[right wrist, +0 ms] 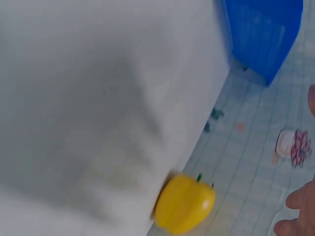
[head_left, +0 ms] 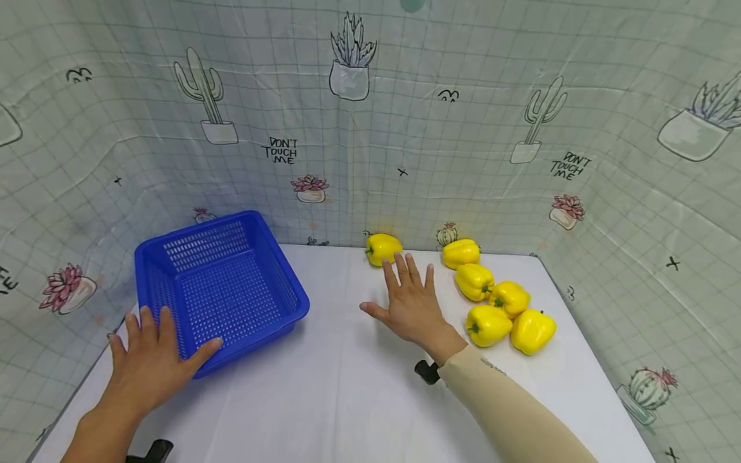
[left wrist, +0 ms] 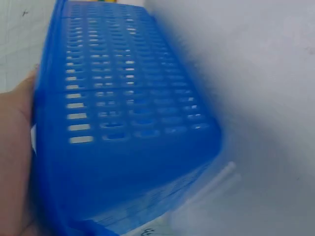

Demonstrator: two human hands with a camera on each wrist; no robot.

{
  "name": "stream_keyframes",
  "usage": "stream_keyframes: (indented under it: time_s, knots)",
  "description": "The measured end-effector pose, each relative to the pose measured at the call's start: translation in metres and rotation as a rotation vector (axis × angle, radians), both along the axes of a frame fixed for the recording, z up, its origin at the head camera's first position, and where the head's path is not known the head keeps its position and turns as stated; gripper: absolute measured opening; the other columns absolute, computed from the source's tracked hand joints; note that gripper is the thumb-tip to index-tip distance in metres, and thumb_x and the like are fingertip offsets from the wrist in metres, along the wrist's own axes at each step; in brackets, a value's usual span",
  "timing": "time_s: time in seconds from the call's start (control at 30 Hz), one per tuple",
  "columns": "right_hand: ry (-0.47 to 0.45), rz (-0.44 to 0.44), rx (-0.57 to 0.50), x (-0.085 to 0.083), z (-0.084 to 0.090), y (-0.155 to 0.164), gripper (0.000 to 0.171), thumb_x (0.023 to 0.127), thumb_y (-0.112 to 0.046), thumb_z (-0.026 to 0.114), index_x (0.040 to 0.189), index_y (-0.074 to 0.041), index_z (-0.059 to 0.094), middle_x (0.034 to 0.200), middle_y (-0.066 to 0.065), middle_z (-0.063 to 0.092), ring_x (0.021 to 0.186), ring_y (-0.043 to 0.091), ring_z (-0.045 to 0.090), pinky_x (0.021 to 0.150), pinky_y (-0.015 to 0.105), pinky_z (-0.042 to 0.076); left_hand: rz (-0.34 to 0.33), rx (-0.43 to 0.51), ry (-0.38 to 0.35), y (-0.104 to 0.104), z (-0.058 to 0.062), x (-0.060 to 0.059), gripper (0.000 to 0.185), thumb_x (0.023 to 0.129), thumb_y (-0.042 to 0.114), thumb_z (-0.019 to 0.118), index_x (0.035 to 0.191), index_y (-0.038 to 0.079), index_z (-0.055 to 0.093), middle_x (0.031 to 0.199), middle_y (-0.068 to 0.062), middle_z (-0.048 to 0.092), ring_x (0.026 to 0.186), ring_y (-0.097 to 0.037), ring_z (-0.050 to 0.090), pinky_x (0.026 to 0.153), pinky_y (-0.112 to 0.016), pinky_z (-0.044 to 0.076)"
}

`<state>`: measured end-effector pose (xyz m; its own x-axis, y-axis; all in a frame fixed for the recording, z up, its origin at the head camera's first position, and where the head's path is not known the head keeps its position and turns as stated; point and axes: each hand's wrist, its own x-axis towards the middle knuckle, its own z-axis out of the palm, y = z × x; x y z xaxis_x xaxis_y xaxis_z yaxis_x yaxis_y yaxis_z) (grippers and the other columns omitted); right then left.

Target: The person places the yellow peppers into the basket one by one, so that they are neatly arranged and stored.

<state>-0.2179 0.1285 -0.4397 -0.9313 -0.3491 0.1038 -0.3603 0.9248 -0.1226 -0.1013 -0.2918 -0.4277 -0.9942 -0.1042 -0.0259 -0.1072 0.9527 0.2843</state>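
A blue perforated basket [head_left: 285, 265] stands on the left of the white table; it fills the left wrist view as a blurred basket wall [left wrist: 128, 123]. My left hand [head_left: 153, 350] rests flat on its near left corner, fingers straight, thumb along the front rim. My right hand [head_left: 405, 301] hovers open with spread fingers just short of a lone yellow pepper [head_left: 383, 248] by the back wall. That pepper [right wrist: 184, 204] also appears in the right wrist view, with my fingertips [right wrist: 299, 212] at the right edge. Nothing is held.
Several more yellow peppers lie in a cluster right of my right hand, from one at the back [head_left: 460, 253] to one nearest the front [head_left: 532, 330]. A cactus-print curtain [head_left: 405, 128] walls in the table. The table's right edge [head_left: 579, 334] runs close to the peppers.
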Motion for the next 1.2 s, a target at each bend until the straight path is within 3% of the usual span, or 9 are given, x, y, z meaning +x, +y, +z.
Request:
stream_keyframes:
  time_s: [0.2, 0.43, 0.63, 1.2]
  knots:
    - [-0.013, 0.084, 0.008, 0.008, 0.000, -0.043, 0.101, 0.099, -0.079, 0.042, 0.169, -0.009, 0.021, 0.178, 0.014, 0.013, 0.165, 0.035, 0.008, 0.129, 0.070, 0.005, 0.011, 0.086, -0.051, -0.001, -0.007, 0.000, 0.130, 0.099, 0.077, 0.047, 0.149, -0.033, -0.001, 0.151, -0.060, -0.014, 0.142, -0.075, -0.016, 0.118, -0.083, 0.002]
    - [-0.048, 0.147, -0.017, 0.020, -0.002, -0.066, 0.101, 0.100, -0.079, 0.041, 0.169, -0.007, 0.022, 0.177, 0.014, 0.017, 0.165, 0.033, 0.011, 0.131, 0.065, 0.008, -0.047, 0.099, -0.037, 0.008, -0.011, 0.000, 0.131, 0.097, 0.077, 0.052, 0.150, -0.032, 0.002, 0.154, -0.058, -0.009, 0.147, -0.071, -0.014, 0.121, -0.080, 0.001]
    - [-0.076, 0.170, -0.019, 0.029, -0.004, -0.062, 0.102, 0.099, -0.079, 0.041, 0.169, -0.006, 0.021, 0.177, 0.014, 0.016, 0.165, 0.033, 0.010, 0.132, 0.064, 0.009, -0.092, 0.100, 0.007, 0.026, -0.011, 0.002, 0.130, 0.093, 0.076, 0.059, 0.152, -0.030, 0.011, 0.159, -0.055, 0.001, 0.150, -0.070, -0.003, 0.122, -0.078, 0.007]
    - [-0.180, 0.158, -0.131, 0.055, -0.005, -0.033, 0.106, 0.100, -0.076, 0.047, 0.167, 0.002, 0.020, 0.175, 0.021, 0.017, 0.164, 0.037, 0.013, 0.132, 0.061, 0.013, -0.257, 0.071, 0.000, 0.060, -0.006, -0.003, 0.132, 0.087, 0.082, 0.062, 0.158, -0.020, 0.018, 0.168, -0.043, 0.006, 0.158, -0.057, 0.004, 0.127, -0.071, 0.013]
